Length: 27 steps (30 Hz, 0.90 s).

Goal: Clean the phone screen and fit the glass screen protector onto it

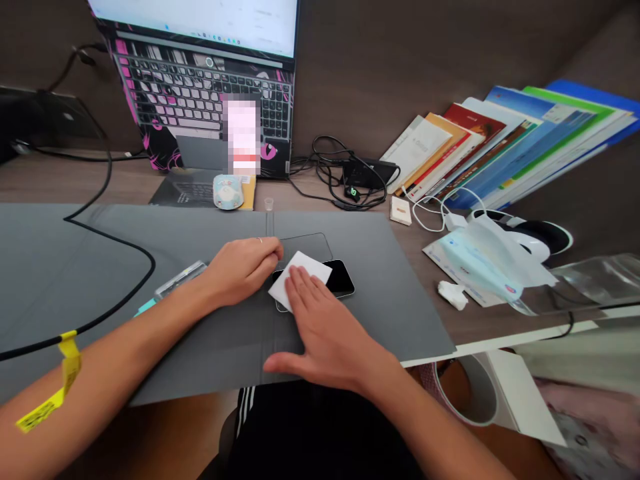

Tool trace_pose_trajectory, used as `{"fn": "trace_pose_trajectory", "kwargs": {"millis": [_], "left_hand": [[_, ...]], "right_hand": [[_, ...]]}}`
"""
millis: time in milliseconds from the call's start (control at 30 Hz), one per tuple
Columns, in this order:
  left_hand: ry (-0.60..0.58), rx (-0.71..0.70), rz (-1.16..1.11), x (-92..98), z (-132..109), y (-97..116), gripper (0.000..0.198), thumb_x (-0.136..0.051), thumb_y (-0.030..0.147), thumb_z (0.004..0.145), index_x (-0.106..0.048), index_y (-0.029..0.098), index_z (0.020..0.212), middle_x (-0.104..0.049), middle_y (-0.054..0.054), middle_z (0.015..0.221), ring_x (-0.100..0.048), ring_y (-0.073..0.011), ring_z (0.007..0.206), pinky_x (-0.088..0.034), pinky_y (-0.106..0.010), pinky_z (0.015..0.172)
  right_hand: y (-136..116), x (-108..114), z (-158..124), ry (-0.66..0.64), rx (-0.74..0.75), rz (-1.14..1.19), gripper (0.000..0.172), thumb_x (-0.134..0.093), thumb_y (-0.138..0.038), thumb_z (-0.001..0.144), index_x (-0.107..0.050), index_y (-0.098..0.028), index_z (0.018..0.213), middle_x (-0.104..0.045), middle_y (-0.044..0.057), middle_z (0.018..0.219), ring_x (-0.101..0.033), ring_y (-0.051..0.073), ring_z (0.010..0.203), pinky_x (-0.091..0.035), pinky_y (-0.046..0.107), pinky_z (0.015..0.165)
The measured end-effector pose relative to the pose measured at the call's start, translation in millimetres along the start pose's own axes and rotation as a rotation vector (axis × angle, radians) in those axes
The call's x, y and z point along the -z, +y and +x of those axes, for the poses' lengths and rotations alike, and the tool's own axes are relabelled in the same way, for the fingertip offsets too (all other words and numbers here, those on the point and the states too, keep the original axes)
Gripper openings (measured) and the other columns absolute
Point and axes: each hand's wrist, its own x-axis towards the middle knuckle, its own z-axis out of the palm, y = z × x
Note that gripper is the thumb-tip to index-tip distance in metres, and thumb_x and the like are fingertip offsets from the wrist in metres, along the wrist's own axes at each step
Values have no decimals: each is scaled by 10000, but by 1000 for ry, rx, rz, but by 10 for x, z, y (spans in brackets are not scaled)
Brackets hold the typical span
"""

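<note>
A phone [342,280] with a dark screen lies on the grey desk mat [380,313]. Over its left part rests a folded white wipe or cloth [306,265]. My right hand [325,327] lies flat on this cloth, fingers stretched out and thumb held apart. Beside the phone's left end, my left hand [247,267] has its fingers curled in; whatever they hold, if anything, is hidden. The thin outline of a clear, flat sheet or case [327,245] shows just behind the phone. Partly covered by my left forearm is a clear plastic box [180,280].
An open laptop [200,100] stands at the back, a small light-blue case [228,192] before it. Tangled black cables [345,180] and leaning books [480,147] are at the right, near a face mask packet [475,260]. A black cable [130,247] crosses the mat's left side.
</note>
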Motion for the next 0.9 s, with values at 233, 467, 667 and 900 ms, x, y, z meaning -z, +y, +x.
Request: {"fn": "trace_pose_trajectory", "kwargs": {"millis": [233,467,667,900], "left_hand": [[-26,4,-20,-6,4,-14,266,-318,316,1007,-547,220,913,-660,-13,834,-608,-199,784,-414,-331,714],[-34,-37,-3,-15,-6,-11,286,-308,313,1013,-561,217,919,-670,-18,843,-614,-196,782,-417,-329,710],[27,-32,-92,8,-29,-26,392,-210,383,1031,-546,213,923,-614,2,755,-571,-182,702,-396,-329,672],[-15,-42,-26,38,-44,68,358,-379,535,977,-529,213,931,-626,-14,838,-572,-196,765,-400,-336,684]], "right_hand": [[-177,-113,30,75,58,14,1115,-364,-813,901,-219,72,1562,-109,281,1655,-36,328,1564,-130,482,1284],[-88,-60,-279,29,63,-43,990,-420,-722,947,-261,35,1565,-144,259,1657,-66,320,1564,-221,495,1264],[239,-1,-583,48,-107,-159,932,-424,-662,977,-160,-33,1612,-155,236,1668,-112,314,1561,-292,553,1229],[470,103,-491,68,-180,-169,871,-343,-639,1012,-26,-122,1637,-157,202,1682,-102,295,1564,-254,571,1238]]}}
